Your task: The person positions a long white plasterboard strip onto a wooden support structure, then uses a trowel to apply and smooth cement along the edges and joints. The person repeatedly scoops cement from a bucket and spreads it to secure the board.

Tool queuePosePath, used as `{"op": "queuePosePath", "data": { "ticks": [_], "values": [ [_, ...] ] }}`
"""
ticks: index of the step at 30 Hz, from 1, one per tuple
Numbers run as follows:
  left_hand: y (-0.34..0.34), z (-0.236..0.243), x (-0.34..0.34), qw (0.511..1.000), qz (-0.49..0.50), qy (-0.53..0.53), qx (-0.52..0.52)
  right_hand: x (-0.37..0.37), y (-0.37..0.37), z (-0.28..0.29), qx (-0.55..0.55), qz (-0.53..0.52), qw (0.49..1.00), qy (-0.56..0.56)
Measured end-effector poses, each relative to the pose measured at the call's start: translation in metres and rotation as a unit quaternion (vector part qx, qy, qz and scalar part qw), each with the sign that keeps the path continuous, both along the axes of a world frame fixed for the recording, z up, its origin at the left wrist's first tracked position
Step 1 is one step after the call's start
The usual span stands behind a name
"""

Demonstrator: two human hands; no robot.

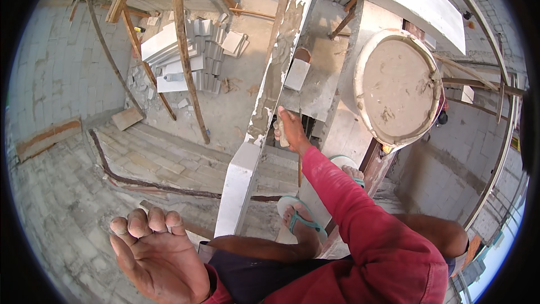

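My right hand (293, 130) is closed round the mortar-caked handle of a trowel (283, 135); its blade can hardly be made out. It is beside the narrow wall top, where a strip of wet grey mortar (274, 76) runs away from me with ragged edges. At the near end of the strip sits a white block (238, 177). My left hand (163, 256) is raised at the lower left, palm up, its fingers apart and slightly curled, holding nothing. To the right stands a round bucket (360, 81) nearly full of grey mortar (400, 87).
My sandalled feet (301, 219) are on a narrow plank (332, 160) beside the wall, high above the floor. Stacked white blocks (194, 50) lie far below. Slanting wooden poles (183, 39) rise on the left. A long white block (402, 0) lies beyond the bucket.
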State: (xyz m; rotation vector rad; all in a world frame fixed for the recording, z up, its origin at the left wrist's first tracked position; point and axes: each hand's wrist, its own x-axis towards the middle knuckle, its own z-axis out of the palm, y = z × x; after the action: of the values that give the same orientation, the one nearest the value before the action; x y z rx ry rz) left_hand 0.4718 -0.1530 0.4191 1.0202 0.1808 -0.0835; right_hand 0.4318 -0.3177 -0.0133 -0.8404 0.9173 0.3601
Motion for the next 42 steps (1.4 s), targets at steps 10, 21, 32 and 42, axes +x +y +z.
{"op": "queuePosePath", "data": {
  "ticks": [10, 21, 32, 42],
  "values": [
    [-0.001, 0.002, 0.001, 1.0, 0.008, 0.002, 0.006, -0.02, 0.016, 0.011, 0.048, -0.041, 0.998, -0.002],
    [-0.009, 0.008, -0.001, 1.0, -0.006, 0.013, -0.01, -0.008, -0.003, 0.025, 0.112, -0.058, 0.992, -0.001],
    [-0.02, 0.003, 0.003, 0.999, -0.039, 0.007, -0.02, -0.003, -0.012, 0.028, 0.006, 0.047, 0.999, 0.012],
    [-0.042, -0.002, 0.016, 0.999, -0.031, 0.02, -0.04, -0.031, -0.004, 0.053, -0.243, 0.255, 0.933, 0.069]
  ]
}}
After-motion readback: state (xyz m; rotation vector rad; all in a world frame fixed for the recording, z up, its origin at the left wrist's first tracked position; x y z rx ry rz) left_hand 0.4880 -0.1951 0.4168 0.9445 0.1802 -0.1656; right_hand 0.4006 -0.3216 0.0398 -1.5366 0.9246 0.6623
